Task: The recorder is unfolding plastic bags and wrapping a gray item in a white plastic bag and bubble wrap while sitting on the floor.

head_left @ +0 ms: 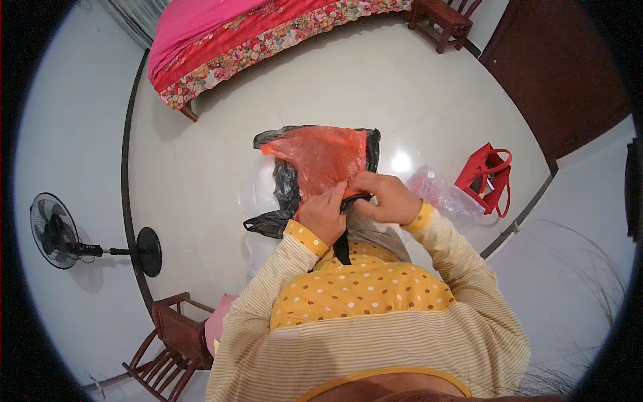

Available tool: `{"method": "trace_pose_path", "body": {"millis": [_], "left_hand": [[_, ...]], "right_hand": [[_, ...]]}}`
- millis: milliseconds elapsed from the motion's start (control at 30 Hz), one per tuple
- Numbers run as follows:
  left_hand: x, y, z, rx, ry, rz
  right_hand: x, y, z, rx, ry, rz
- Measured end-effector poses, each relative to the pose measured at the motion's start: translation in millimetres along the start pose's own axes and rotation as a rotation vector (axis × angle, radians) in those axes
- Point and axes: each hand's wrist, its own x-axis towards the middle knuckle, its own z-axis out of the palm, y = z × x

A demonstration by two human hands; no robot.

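Observation:
A thin red plastic bag (321, 157) is spread out in front of me on top of a crumpled black plastic bag (287, 187). The black one shows along its far, left and right sides, and one handle loop sticks out at the left. My left hand (324, 213) is closed on the near edge of the bags, its fingers pressed on the red plastic. Close beside it, my right hand (388, 197) pinches the same edge between thumb and fingers, where black plastic shows. A black strip hangs down between my wrists toward my lap.
Clear plastic bags (442, 194) lie on the floor at the right, beside a red tote bag (485, 177) with things inside. A standing fan (94, 248) is at the left, a wooden chair (181, 328) at the lower left. Beyond are a bed (254, 47), a small chair (442, 20) and a brown door (562, 74).

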Motion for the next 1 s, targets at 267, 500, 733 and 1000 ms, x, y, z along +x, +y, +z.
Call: {"method": "trace_pose_path", "body": {"millis": [267, 500, 733, 1000], "left_hand": [[-1, 2, 23, -0.084, -0.150, -0.065], [7, 19, -4, -0.142, -0.378, -0.106], [9, 14, -8, -0.187, -0.531, -0.149], [6, 8, 4, -0.217, -0.512, -0.095]], "right_hand": [[-32, 87, -11, 0.771, 0.327, 0.761], [7, 81, 10, 1.116, 0.104, 0.871], [32, 92, 11, 1.481, 0.401, 0.615], [39, 113, 7, 1.525, 0.418, 0.624]]}}
